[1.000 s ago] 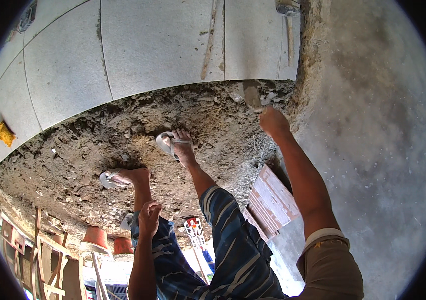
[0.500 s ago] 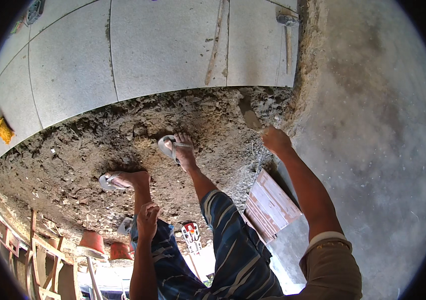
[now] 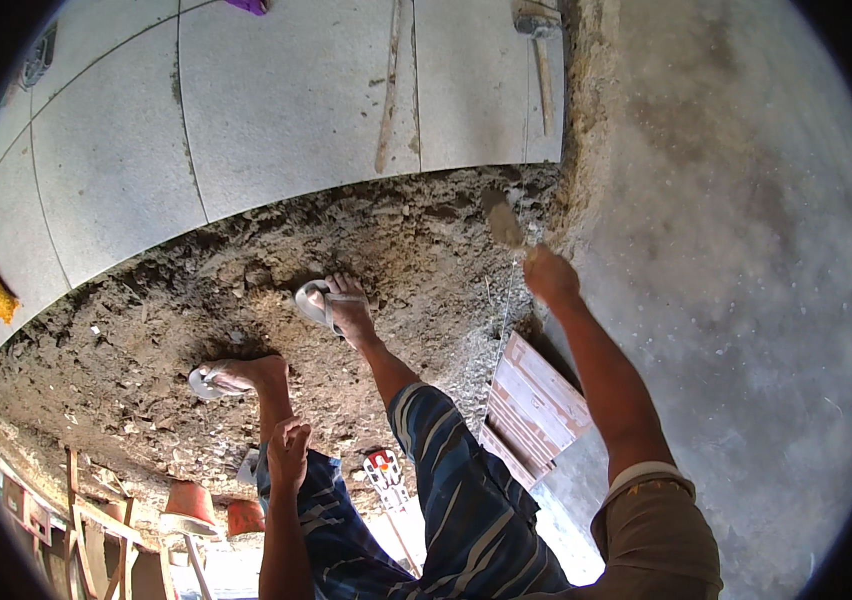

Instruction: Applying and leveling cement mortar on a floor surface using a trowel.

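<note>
A trowel (image 3: pixel 501 218), its blade slightly blurred, is at the right-hand end of a rough dirt strip (image 3: pixel 416 250), near the strip's far edge; whether the blade touches the soil cannot be told. The person's right hand (image 3: pixel 551 277) is wrapped firmly around the trowel's handle. The left hand (image 3: pixel 288 455) is beside the person's left knee, over the near side of the dirt strip, fingers loosely curled; whether they close on anything cannot be told. Two feet in grey flip-flops (image 3: pixel 311 308) stand on the dirt strip. A pale, pinkish striped panel (image 3: pixel 544 395) lies at its near right side. Large grey tiles (image 3: pixel 286 90) border its far edge, bearing a hammer (image 3: pixel 544 85), a long thin stick (image 3: pixel 389 90) and, toward the left, a crumpled yellow item (image 3: pixel 0 297). Smooth concrete (image 3: pixel 746 300) spreads right of the dirt strip. Two reddish buckets (image 3: pixel 189 500) are at its near left side.
</note>
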Tool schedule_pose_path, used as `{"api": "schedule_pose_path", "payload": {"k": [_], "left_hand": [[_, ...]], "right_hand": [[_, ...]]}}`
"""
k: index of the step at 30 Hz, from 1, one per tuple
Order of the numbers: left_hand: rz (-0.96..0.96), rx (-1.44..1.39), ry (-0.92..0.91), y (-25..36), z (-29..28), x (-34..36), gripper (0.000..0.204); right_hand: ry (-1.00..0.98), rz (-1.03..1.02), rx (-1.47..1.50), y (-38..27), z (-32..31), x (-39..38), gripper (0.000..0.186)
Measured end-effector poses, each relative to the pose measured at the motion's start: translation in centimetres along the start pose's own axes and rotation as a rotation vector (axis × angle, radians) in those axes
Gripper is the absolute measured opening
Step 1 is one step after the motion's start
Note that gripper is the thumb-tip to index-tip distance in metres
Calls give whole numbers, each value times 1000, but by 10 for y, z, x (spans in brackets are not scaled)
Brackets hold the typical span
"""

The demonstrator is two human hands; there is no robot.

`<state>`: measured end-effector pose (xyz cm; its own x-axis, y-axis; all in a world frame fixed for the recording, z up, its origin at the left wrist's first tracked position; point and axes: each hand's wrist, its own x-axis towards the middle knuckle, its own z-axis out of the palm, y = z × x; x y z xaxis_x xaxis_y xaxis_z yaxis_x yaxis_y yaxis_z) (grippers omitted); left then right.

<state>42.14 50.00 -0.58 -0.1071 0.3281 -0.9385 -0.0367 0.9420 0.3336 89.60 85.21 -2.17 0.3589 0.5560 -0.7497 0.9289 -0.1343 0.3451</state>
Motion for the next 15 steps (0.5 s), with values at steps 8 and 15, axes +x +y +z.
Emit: {"api": "schedule_pose_path", "payload": {"k": [8, 15], "left_hand": [[-8, 11, 20, 26, 17, 1, 33], [27, 123, -27, 7, 21, 7, 33]], "right_hand": [[-12, -28, -124, 44, 18, 54, 37], [51, -43, 29, 46, 35, 37, 33]]}}
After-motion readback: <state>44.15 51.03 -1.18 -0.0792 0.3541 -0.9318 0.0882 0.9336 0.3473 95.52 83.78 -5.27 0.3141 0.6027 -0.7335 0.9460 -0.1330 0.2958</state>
